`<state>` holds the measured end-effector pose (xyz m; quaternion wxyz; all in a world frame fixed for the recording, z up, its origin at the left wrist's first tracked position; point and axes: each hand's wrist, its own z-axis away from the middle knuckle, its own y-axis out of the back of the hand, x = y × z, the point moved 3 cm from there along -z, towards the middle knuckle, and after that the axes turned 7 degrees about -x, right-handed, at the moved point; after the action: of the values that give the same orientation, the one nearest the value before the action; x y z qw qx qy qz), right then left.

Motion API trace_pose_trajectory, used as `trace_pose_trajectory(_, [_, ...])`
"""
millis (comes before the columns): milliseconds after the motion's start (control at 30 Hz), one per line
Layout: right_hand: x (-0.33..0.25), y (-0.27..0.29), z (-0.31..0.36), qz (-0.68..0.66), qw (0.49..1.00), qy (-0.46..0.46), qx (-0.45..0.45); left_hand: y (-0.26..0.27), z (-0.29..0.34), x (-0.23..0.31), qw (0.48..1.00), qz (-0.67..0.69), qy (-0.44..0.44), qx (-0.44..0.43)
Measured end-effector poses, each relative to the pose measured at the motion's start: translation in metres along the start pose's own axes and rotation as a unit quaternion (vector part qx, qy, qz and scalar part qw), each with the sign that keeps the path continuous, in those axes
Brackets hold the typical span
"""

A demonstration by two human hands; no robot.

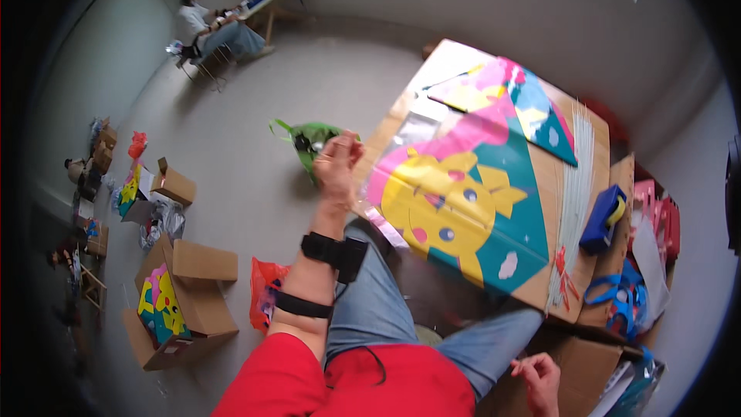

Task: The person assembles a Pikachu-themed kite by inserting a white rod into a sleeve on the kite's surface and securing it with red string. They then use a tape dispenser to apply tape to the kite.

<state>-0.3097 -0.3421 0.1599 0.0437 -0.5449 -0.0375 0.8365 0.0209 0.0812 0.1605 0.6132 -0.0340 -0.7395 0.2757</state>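
My left hand [337, 164] is raised at the table's left edge, over a green bag [310, 143] on the floor. Its fingers are curled together; whatever they may hold cannot be made out. My right hand [539, 379] hangs low beside my right thigh, fingers bent in and tips close together, their contents too small to tell. On the wooden table [380, 127] lies a large kite-like sheet [486, 208], teal and pink with a yellow cartoon figure. A smaller folded printed sheet [544, 120] overlaps its far corner. Neither hand touches them.
Thin white rods [575, 177] with red ends lie along the table's right side, near a blue tape dispenser [604, 220]. Cardboard boxes [204, 261] and a red bag [266, 293] stand on the left floor. Another person [212, 27] sits at a far table.
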Motion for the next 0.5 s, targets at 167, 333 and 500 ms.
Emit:
trace_pose_trajectory(167, [-0.049,-0.019,0.007,0.016,0.996,-0.048,-0.070,0.086,0.035,-0.003,0.994,-0.046,0.092,-0.042])
trace_pose_trajectory(333, [-0.102,-0.022,0.020,0.091,0.986,-0.096,-0.099,0.089,0.097,-0.056,0.940,-0.184,0.248,-0.143])
trace_pose_trajectory(500, [-0.143,-0.026,0.042,0.145,0.970,-0.172,-0.091,0.076,0.143,-0.104,0.857,-0.241,0.372,-0.262])
